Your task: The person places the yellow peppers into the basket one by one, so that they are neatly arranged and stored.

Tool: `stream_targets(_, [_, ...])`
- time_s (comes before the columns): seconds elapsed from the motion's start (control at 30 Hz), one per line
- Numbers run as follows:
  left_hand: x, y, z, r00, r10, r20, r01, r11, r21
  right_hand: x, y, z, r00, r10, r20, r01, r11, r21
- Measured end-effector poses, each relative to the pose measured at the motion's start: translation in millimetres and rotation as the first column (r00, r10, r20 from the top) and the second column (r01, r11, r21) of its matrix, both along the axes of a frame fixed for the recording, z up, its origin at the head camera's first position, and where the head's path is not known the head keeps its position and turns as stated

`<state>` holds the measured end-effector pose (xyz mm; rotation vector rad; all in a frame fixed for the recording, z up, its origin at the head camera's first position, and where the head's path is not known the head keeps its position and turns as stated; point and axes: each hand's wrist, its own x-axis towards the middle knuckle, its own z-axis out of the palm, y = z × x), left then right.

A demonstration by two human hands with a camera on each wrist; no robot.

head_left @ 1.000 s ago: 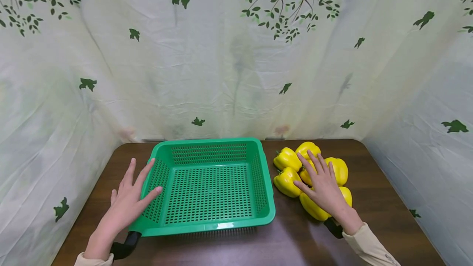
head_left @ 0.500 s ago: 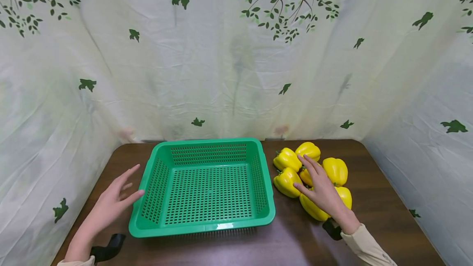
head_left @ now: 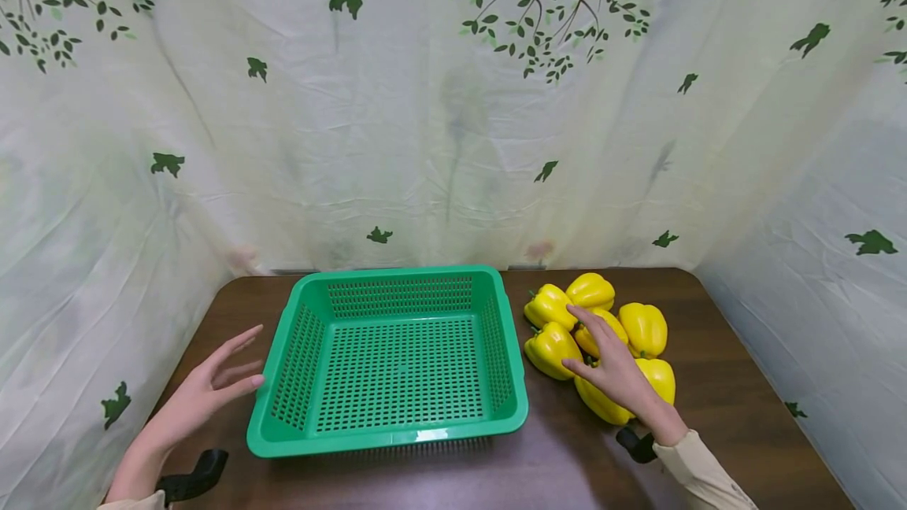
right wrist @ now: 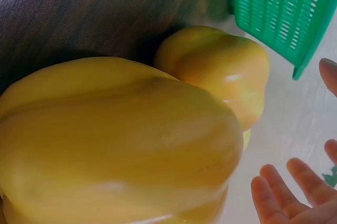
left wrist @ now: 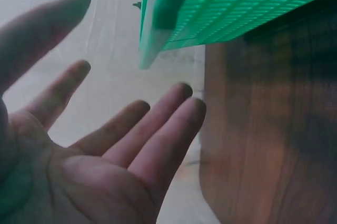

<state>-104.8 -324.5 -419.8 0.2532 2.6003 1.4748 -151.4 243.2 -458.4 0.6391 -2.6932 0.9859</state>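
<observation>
A green plastic basket [head_left: 397, 437] with slotted walls and floor stands on the brown table, with nothing inside it. Just off its left side, my left hand [head_left: 201, 400] is held with fingers extended and holds nothing. In the left wrist view that hand's fingers [left wrist: 163, 140] spread below the basket's rim. To the right of the basket lies a cluster of yellow bell peppers [head_left: 553, 350], several in all. My right hand [head_left: 618, 372] hovers over them, fingers loosely stretched and grasping nothing. One large pepper [right wrist: 121, 145] fills much of the right wrist view.
The brown wooden table [head_left: 730, 415] has rounded back corners. A pale curtain [head_left: 453, 140] printed with leaves and branches surrounds it at the back and both sides. A black wrist mount [head_left: 194, 477] sits at the left wrist, and a similar one [head_left: 636, 444] at the right.
My left hand has drawn away from the basket's left rim, leftward and down. The right hand has shifted slightly and its fingers have come closer together. Basket and peppers stay put.
</observation>
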Motion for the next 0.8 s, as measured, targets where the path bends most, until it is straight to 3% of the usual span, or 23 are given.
stream_targets(0.2, [-3.5,-7.5,-11.1,0.998,-0.06,0.021,0.057,0.993,0.107,-2.2,3,-1.2,0.997,0.025,0.078,-0.023,0.999,-0.024])
stream_targets(0.5, [-11.5,-11.4,-20.7,0.983,-0.099,0.153,0.063,0.973,0.22,-5.8,5,-5.5,0.98,0.043,0.193,-0.034,0.998,-0.052])
stream_targets(0.67, [-17.2,-10.2,-26.5,0.975,-0.123,0.187,0.072,0.963,0.259,-7.6,6,-7.0,0.971,0.085,0.223,-0.067,0.994,-0.084])
stream_targets(0.8, [-19.1,-6.7,-30.2,0.973,-0.123,0.195,0.074,0.968,0.24,-8.5,5,-7.2,0.965,0.103,0.242,-0.081,0.992,-0.098])
